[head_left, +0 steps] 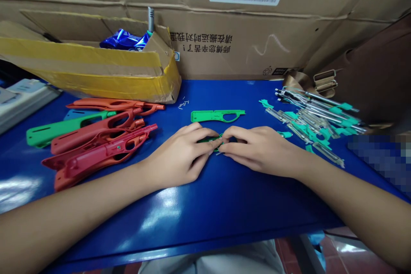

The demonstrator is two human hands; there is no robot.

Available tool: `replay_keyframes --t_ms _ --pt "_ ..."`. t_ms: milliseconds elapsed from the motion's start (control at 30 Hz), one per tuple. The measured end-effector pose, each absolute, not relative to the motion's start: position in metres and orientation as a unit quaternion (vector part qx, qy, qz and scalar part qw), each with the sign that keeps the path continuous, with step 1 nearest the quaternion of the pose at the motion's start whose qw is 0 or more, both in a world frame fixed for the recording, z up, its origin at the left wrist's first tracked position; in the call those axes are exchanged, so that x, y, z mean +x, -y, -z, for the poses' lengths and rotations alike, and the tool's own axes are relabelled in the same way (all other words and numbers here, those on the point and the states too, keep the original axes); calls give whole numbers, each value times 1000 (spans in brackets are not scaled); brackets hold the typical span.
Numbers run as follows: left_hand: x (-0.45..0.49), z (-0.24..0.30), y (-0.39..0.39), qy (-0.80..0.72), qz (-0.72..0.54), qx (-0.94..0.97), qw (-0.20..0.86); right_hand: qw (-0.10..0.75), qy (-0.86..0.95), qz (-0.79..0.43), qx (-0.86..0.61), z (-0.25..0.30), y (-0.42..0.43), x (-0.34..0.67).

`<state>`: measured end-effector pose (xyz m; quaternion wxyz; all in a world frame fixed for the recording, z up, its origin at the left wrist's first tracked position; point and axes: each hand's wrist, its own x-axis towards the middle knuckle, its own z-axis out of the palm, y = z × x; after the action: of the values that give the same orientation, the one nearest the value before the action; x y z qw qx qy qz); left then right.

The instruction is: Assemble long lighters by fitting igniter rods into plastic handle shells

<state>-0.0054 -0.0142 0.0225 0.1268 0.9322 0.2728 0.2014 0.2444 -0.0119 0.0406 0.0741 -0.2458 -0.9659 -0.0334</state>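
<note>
My left hand [189, 154] is closed over a green lighter casing half [205, 140], mostly hidden beneath its fingers. My right hand [261, 150] pinches at the right end of the same casing, fingertips meeting those of the left; any small part between them is hidden. Just beyond the hands, a second green casing half [205, 116] lies with its hollow side up and its looped handle to the right. To the right lie several clear lighter tanks [285, 123] with teal triggers, and metal lighter tubes [334, 113] with white wires.
On the left, red and orange casings [93, 135] are piled with a green casing [67, 128]. Small pins [184, 103] lie near a yellow-taped carton [128, 79] containing blue foil. A large cardboard box [205, 21] stands behind the blue table [205, 218]; a brown bag [372, 77] sits right.
</note>
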Motion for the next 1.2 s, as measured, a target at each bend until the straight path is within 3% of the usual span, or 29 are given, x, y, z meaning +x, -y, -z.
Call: replay_keyframes --t_ms 133,367,500,933,1067,1200 --pt "-6 -21 14 -277 -193 933 124 86 964 -29 -250 -43 12 244" --pt "-8 -19 12 -289 -187 934 95 151 868 -342 -328 -56 4 253" --pt "-8 -18 12 -293 -190 933 88 169 807 -455 -336 -60 -1 261" --pt "-8 -17 13 -297 -194 931 86 146 876 -317 -333 -62 -5 266" --pt "-8 -17 12 -293 -196 931 90 72 896 -224 -375 -73 -10 282" --pt "-8 -17 12 -293 -196 931 94 16 896 -225 -383 -77 -14 287"
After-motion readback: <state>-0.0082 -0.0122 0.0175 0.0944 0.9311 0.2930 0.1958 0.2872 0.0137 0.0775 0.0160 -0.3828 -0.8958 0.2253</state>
